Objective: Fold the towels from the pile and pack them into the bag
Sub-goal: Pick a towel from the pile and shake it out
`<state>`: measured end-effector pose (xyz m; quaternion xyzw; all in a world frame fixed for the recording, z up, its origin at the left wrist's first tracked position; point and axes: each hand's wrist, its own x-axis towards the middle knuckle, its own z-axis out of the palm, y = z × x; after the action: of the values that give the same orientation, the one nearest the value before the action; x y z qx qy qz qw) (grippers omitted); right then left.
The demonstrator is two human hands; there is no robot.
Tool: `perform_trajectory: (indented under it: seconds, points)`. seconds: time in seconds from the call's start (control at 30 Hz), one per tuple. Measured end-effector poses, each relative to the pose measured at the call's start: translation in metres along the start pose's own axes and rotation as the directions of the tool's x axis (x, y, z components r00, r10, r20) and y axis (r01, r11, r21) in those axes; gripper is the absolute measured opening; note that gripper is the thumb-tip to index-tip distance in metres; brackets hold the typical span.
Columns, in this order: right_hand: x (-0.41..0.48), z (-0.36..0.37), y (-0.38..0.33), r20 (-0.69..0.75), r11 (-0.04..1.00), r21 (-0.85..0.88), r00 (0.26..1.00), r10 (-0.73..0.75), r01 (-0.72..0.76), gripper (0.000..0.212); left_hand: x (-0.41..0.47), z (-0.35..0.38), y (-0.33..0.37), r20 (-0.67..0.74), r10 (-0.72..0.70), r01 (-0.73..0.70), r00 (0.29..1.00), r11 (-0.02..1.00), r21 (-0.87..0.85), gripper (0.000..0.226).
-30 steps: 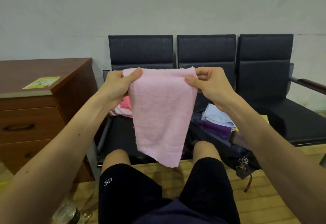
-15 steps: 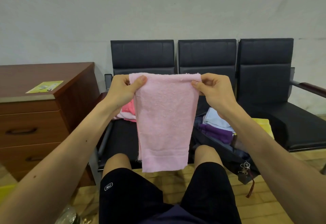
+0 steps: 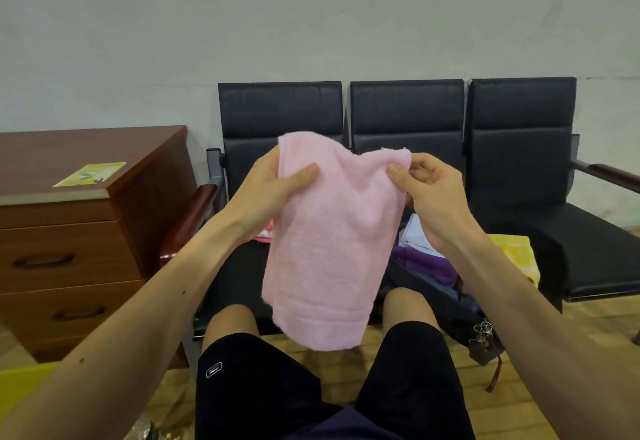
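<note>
The towel [image 3: 329,249] I held was plain pale pink, a woven band near its hem. The chairs [image 3: 405,110] were black, the drawer chest [image 3: 69,249] reddish-brown, its sticker [image 3: 90,174] yellow-green. The bag [image 3: 440,292] was dark navy, with a purple cloth [image 3: 427,263] inside and a yellow checked cloth [image 3: 516,249] beside it. My shorts [image 3: 263,394] were black.

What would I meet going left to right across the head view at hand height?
First the wooden drawer cabinet → left hand → pink towel → right hand → rightmost black chair.
</note>
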<state>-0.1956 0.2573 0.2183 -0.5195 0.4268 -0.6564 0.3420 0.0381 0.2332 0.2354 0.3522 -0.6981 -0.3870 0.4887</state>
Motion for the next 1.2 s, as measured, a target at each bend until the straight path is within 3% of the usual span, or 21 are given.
perform_trajectory:
  seconds: [0.1,0.2,0.23,0.3,0.37,0.43,0.5,0.57,0.63,0.7,0.77,0.87,0.97,1.1,1.2]
  points:
    - [-0.006,-0.002,-0.004,0.014,0.993,0.119,1.000,0.013,-0.015,0.023,-0.001,0.003,-0.001,0.100,-0.004,-0.003,0.995,0.998,0.067,0.070]
    - [-0.017,0.002,0.012,0.121,0.952,0.252,0.982,0.146,-0.173,0.028,0.000,0.006,0.000,0.140,-0.030,0.018,0.990,0.996,0.093,0.089]
    - [-0.025,0.005,0.024,0.237,0.924,0.262,0.947,0.218,-0.278,0.032,0.000,0.008,0.002,0.148,-0.039,0.028,0.988,0.997,0.070,0.087]
    - [-0.044,0.010,0.042,0.496,0.841,0.212,0.796,0.346,-0.498,0.042,0.001,0.011,0.002,0.172,-0.042,0.042,0.984,0.999,0.002,0.080]
    - [-0.057,0.013,0.053,0.673,0.771,0.184,0.650,0.354,-0.610,0.053,0.000,0.012,0.004,0.183,-0.068,0.083,0.981,0.994,-0.073,0.071]
    - [-0.063,0.014,0.054,0.713,0.713,0.251,0.623,0.322,-0.655,0.067,-0.003,0.007,0.005,0.196,-0.118,0.143,0.974,0.983,-0.115,0.071]
    - [-0.066,0.017,0.053,0.679,0.661,0.326,0.654,0.334,-0.676,0.080,-0.005,0.002,0.005,0.208,-0.167,0.202,0.964,0.966,-0.162,0.067]
    - [-0.066,0.016,0.046,0.639,0.636,0.400,0.698,0.323,-0.660,0.081,-0.001,-0.001,0.000,0.156,-0.246,0.274,0.957,0.943,-0.190,0.045]
    - [-0.062,0.014,0.036,0.586,0.651,0.446,0.750,0.306,-0.614,0.055,0.003,-0.007,-0.016,0.073,-0.414,0.420,0.907,0.881,-0.218,0.022]
    - [-0.057,0.014,0.028,0.475,0.729,0.438,0.824,0.309,-0.526,0.032,0.002,-0.009,-0.035,0.054,-0.569,0.561,0.821,0.784,-0.268,0.028]
    - [-0.051,0.015,0.026,0.383,0.782,0.401,0.863,0.331,-0.478,0.041,-0.006,-0.005,-0.046,0.134,-0.652,0.644,0.746,0.656,-0.393,0.035]
    - [-0.048,0.015,0.032,0.215,0.845,0.300,0.894,0.393,-0.443,0.041,-0.022,0.010,-0.043,0.235,-0.645,0.652,0.727,0.542,-0.530,0.024]
    - [-0.046,0.014,0.036,0.052,0.871,0.208,0.894,0.444,-0.445,0.030,-0.029,0.016,-0.045,0.226,-0.637,0.612,0.737,0.487,-0.623,0.038]
    - [-0.046,0.016,0.034,-0.012,0.889,0.260,0.919,0.394,-0.377,0.037,-0.035,0.023,-0.049,0.203,-0.617,0.557,0.760,0.458,-0.693,0.041]
    - [-0.044,0.016,0.031,0.010,0.887,0.344,0.946,0.324,-0.307,0.044,-0.040,0.029,-0.056,0.293,-0.522,0.559,0.801,0.477,-0.678,0.048]
